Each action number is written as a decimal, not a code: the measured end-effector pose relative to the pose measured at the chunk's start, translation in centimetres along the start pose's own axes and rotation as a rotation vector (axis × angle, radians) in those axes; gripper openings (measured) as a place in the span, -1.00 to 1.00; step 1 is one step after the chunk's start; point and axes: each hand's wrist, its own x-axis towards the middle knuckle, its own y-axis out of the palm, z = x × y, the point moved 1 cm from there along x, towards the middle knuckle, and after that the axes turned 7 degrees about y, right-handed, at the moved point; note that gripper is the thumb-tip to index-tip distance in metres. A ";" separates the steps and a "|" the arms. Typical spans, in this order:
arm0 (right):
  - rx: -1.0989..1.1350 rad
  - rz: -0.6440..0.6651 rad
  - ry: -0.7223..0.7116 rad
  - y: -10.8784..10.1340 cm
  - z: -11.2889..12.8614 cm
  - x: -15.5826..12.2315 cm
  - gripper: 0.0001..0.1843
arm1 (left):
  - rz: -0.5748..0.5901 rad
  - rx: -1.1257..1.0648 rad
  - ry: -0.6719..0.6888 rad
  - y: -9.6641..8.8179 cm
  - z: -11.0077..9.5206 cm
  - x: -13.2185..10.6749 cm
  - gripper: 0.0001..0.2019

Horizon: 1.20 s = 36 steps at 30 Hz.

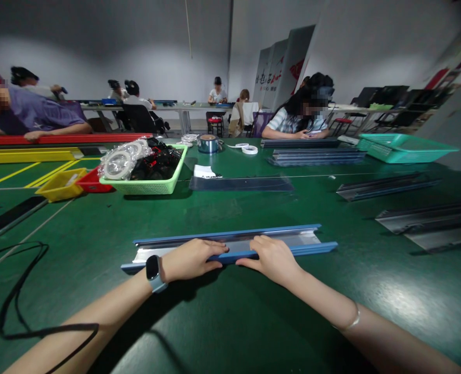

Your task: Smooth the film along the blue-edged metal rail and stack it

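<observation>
Blue-edged channel (238, 244) lies lengthwise across the centre of the frame on the green table (230, 322), its open side up and its pale inside showing. From my end of the feed, I have both hands on its near wall. My left hand (193, 257), with a smartwatch (153, 267) at the wrist, holds that wall left of the middle, fingers over the rim and thumb on the near side. My right hand (273, 257) holds the same wall just right of the middle in the same way; I see a narrow grip on both, with a short gap between them.

Beyond the channel, at upper centre, I make out a dark flat strip (241, 184). Left of it stands a light green basket (144, 187) with wrapped rolls (119, 162) in it, beside a red tray (93, 182) and a yellow tray (61, 188). Grey channels (440, 226) rest at the right edge, below a turquoise basket (405, 149). Black cable (17, 332) loops over the lower left, crossing in front of my left forearm.
</observation>
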 end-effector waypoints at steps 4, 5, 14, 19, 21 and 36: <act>-0.022 0.026 -0.041 -0.1 -0.2 0.3 -0.47 | 0.001 0.031 0.000 0.1 -0.1 0.0 -0.64; -0.026 0.030 -0.048 -0.1 -0.2 0.3 -0.46 | 0.003 0.046 -0.003 0.1 -0.2 0.0 -0.64; 0.004 0.033 -0.038 -0.5 0.1 0.0 -0.53 | -0.020 0.172 -0.009 0.1 -1.2 0.1 -0.74; -0.006 0.023 -0.128 -1.0 1.0 0.3 -0.61 | -0.053 0.283 -0.048 0.8 -1.7 0.8 -0.75; -0.012 0.050 -0.168 -0.7 1.4 0.6 -0.59 | -0.064 0.322 -0.072 1.1 -1.8 1.1 -0.69; -0.031 0.077 -0.141 0.9 1.2 1.5 -0.50 | -0.112 0.162 -0.061 0.7 -1.9 1.3 -0.74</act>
